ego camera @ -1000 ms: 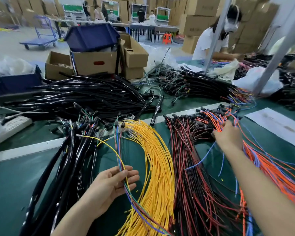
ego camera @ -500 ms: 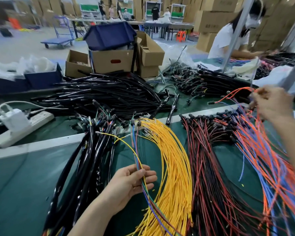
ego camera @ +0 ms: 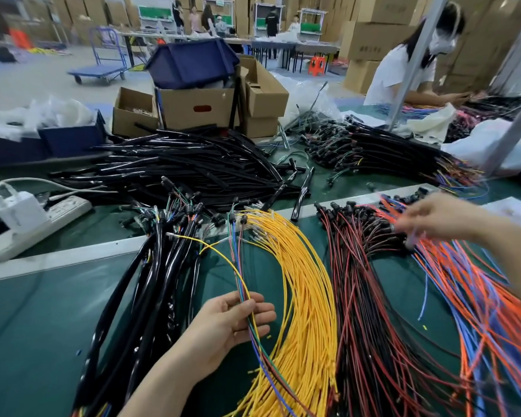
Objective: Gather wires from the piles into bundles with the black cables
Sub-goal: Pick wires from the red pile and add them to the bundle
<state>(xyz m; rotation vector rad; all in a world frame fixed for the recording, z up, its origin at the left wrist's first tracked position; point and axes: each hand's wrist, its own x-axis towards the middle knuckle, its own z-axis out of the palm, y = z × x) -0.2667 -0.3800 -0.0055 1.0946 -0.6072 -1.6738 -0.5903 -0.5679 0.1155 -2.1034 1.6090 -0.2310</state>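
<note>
Picking wires now: the left hand [ego camera: 232, 323] pinches a small bunch [ego camera: 254, 332] near the tabletop's [ego camera: 42, 326] front edge. The blurry right hand [ego camera: 439, 218], grip unclear, is at the orange wires [ego camera: 469, 296]; next, probably pull one free.

Only two hands and forearms show, bare up to the picture's edge. The left hand [ego camera: 229, 323] and its forearm appear left of the yellow wires [ego camera: 307, 296]. The right hand [ego camera: 436, 216], blurred, appears right of them.
</note>
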